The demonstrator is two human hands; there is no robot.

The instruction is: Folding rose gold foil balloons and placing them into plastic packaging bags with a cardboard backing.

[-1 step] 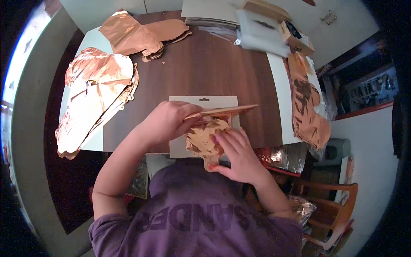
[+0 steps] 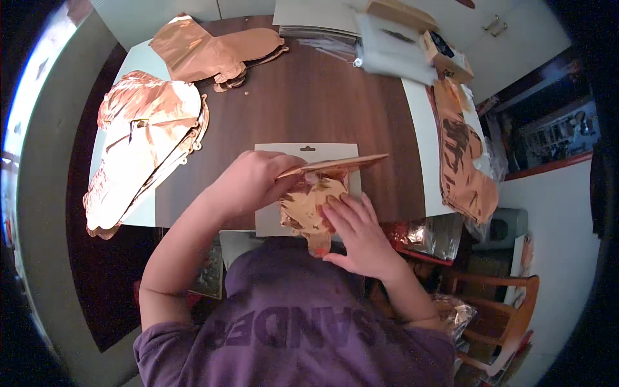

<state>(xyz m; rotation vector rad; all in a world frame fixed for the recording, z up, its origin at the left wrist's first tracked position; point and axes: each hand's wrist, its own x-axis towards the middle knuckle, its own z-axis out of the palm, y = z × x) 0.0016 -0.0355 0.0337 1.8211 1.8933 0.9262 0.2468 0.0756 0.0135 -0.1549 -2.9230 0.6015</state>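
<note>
A copper-coloured foil balloon (image 2: 303,209), flat and partly folded, lies on a white card (image 2: 271,222) with a hang hole at its far edge. My left hand (image 2: 253,180) is closed on the raised, folded part of the balloon, whose edge sticks out to the right like a thin flap. On the near part rests my right hand (image 2: 361,235), palm down, fingers spread on the foil. A narrow tail of the balloon hangs over the table's near edge, beside my right thumb. My left fingertips are partly hidden behind the fold.
Flat copper foil balloons lie in piles at the left (image 2: 151,122), with more foil balloons (image 2: 225,55) at the back left and another pile (image 2: 461,148) on the right. White cards (image 2: 316,16), clear plastic bags (image 2: 393,51) and a small cardboard box (image 2: 448,58) stand behind. A wooden chair (image 2: 516,322) is at lower right.
My right hand has shifted slightly, its thumb moving a little right, away from the balloon's tail. The left hand keeps its hold on the fold.
</note>
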